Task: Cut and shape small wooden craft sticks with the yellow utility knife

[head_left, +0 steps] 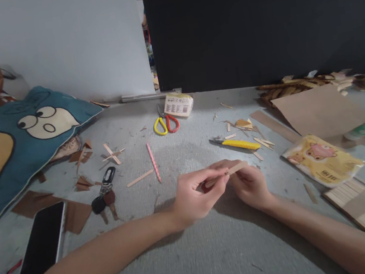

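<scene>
Both hands meet over the grey floor near the middle of the view. My left hand is closed, its fingers pinching one end of a flat wooden craft stick; something small and red shows under its fingers. My right hand is also closed on the same stick, which points up and to the right. A loose craft stick and a pink pencil lie just left of the hands. A yellow utility knife lies just beyond them.
Scissors with yellow and red handles and a small packet lie at the back. A blue cushion, phone and keys are at left. Cardboard, a printed bag and a stick panel are at right.
</scene>
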`<state>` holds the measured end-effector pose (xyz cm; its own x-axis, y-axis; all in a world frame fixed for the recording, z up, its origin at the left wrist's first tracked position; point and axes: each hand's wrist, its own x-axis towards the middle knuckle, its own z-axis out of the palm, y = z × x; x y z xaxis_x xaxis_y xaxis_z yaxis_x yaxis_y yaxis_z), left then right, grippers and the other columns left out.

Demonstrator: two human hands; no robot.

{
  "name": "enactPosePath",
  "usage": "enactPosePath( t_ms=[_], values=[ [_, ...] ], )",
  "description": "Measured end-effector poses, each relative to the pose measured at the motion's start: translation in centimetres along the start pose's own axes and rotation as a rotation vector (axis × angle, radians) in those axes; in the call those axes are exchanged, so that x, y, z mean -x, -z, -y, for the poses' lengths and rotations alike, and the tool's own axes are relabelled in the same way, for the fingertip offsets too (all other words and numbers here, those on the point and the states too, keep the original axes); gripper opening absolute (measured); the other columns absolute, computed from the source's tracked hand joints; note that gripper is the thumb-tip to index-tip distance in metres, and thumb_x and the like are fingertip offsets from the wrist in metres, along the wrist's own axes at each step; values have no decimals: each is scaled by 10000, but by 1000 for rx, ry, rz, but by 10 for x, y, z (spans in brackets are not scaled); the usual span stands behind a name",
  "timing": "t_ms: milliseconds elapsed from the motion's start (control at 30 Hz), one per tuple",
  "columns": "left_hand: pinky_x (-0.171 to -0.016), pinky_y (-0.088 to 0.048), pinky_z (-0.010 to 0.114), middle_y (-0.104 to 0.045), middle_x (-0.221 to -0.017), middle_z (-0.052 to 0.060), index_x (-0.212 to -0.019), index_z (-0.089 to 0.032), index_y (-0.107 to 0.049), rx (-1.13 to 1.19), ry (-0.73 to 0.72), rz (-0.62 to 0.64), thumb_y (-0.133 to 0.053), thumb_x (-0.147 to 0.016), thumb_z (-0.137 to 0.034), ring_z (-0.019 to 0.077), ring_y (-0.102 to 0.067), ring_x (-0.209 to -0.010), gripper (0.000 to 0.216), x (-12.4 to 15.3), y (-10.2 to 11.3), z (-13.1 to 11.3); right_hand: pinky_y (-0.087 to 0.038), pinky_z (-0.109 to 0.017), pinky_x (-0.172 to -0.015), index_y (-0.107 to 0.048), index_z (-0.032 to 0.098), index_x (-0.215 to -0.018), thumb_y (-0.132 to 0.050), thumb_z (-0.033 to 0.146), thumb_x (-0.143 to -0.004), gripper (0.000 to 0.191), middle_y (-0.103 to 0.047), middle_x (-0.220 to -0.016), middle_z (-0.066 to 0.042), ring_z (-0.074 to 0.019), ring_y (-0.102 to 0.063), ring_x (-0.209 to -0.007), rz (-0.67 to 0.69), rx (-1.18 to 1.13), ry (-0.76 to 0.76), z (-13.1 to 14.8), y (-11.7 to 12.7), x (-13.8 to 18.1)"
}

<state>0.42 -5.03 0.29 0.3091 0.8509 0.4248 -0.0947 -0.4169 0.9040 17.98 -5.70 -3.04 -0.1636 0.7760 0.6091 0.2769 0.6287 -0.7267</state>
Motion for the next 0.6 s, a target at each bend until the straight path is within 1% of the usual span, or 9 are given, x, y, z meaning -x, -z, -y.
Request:
enactPosePath(
  t_ms=[133, 200, 267, 333, 400, 467, 533, 600],
  values=[
    [-505, -377, 222, -592, -607, -20, -954, -157, -786, -7, -22, -53, -699, -932, -290, 82, -443, -530, 161, -1, 1, -3, -517, -293, -618, -634, 241, -941, -479, 263, -1072, 204, -671, -790, -22, -165, -629, -678, -6, -9, -11, -3, 1, -1],
    [-499, -376, 215, -597, -609, -25, -989, -162, -761, 27, 3, -70, -684, -949, -319, 78, -449, -522, 180, -1, 2, -6, -475, -282, -587, -602, 241, -920, -494, 297, -1069, 193, -600, -744, -2, -155, -555, -638, -44, -19, -57, -3, 1, -2],
    [-494, -384, 212, -590, -588, -35, -1021, -171, -732, 63, 65, -81, -675, -961, -365, 81, -470, -512, 211, -2, 2, -9, -449, -278, -573, -600, 246, -943, -518, 352, -1060, 178, -565, -746, 4, -155, -515, -633, -100, -29, -134, -1, 2, -3],
    [-497, -404, 217, -600, -576, -36, -1028, -178, -710, 82, 136, -89, -681, -958, -411, 88, -501, -506, 245, -2, 3, -12, -441, -281, -569, -616, 252, -974, -556, 409, -1039, 180, -562, -764, 0, -159, -508, -642, -155, -60, -206, 4, 2, -5],
    [-501, -422, 225, -615, -578, -32, -1028, -179, -701, 84, 193, -83, -687, -951, -439, 96, -526, -504, 271, -2, 3, -14, -440, -286, -570, -640, 260, -989, -605, 454, -1009, 197, -563, -770, -2, -165, -511, -656, -199, -116, -251, 12, 3, -8],
    [-497, -423, 229, -604, -570, -36, -1031, -180, -702, 82, 214, -72, -691, -947, -452, 99, -530, -500, 285, -1, 2, -14, -437, -289, -574, -669, 264, -994, -661, 493, -972, 230, -553, -751, 2, -166, -505, -662, -230, -172, -269, 23, 3, -12],
    [-488, -412, 226, -592, -570, -40, -1032, -180, -704, 80, 212, -48, -693, -945, -456, 98, -521, -499, 289, 0, 2, -11, -426, -288, -557, -694, 254, -962, -707, 533, -930, 280, -545, -714, 9, -157, -483, -632, -222, -197, -294, 35, 3, -17],
    [-488, -406, 221, -591, -582, -39, -1026, -180, -700, 76, 199, -32, -690, -950, -451, 93, -508, -502, 282, 2, 1, -7, -385, -268, -510, -705, 235, -859, -767, 508, -890, 282, -565, -695, 9, -133, -459, -587, -157, -193, -361, 46, 4, -23]
  ],
)
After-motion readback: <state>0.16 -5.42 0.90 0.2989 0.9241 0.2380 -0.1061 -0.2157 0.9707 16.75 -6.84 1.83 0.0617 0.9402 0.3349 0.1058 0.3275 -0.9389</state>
